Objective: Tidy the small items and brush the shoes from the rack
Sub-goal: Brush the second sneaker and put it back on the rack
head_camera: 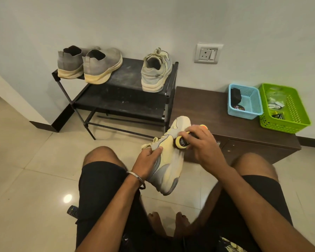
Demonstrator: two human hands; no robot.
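I sit on the floor with a pale yellow and grey sneaker (168, 159) held up between my knees. My left hand (147, 160) grips it at the tongue and laces. My right hand (202, 144) holds a yellow and black shoe brush (181, 141) against the sneaker's side. The matching sneaker (155, 71) stands on the right of the black shoe rack (124, 82). A pair of grey slip-on shoes (89, 63) stands on the rack's left end.
A low dark wooden cabinet (209, 110) stands right of the rack. On it sit a blue basket (244, 100) with dark items and a green basket (284, 108) with small items. A wall socket (207, 53) is above. A remote (72, 210) lies on the tiled floor.
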